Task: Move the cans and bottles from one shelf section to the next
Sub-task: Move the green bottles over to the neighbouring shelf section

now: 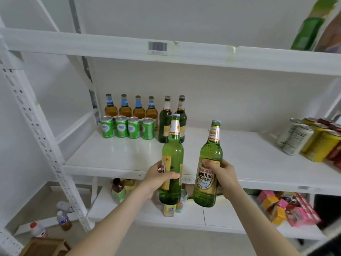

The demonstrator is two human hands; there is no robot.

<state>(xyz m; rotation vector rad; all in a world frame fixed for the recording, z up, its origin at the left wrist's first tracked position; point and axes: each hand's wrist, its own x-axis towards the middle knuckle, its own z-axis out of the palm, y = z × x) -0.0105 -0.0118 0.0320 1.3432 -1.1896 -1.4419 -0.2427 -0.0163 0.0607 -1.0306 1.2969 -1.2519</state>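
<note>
Roughly halfway, I'd guess. Far left on the white shelf (114,154) there are already four amber bottles (131,108), four green cans (127,127) and two green beer bottles (172,124). The left hand (158,179) is wrapped round another green bottle (172,156) and the right hand (220,174) round a Yanjing bottle (208,163), both upright just off the near edge. The cluster of cans (310,139) on the right probably still needs moving. It's a white metal rack against a white wall (221,15), with a cluttered lower shelf (212,217).

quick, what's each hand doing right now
Left hand: closed around a green beer bottle, held upright.
Right hand: closed around a green Yanjing Beer bottle, held upright.
</note>
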